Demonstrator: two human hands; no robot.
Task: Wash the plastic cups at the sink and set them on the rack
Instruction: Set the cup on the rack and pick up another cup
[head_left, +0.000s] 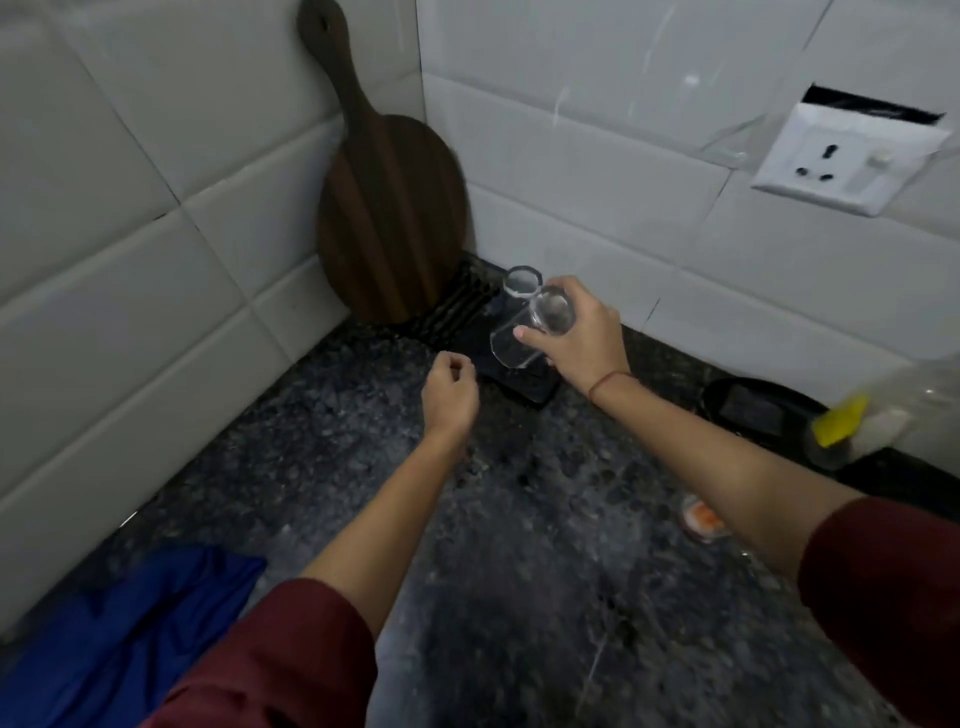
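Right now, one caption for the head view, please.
The right hand holds a clear cup tilted over the dark rack beside a second cup; left hand empty.

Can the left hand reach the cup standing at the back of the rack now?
Probably yes: the left hand is empty beside the rack, the standing cup open from the left; the right hand and held cup crowd it.

Dim, flat indoor light; soft overall blur, wide-angle bending at the edges, faint tile glare.
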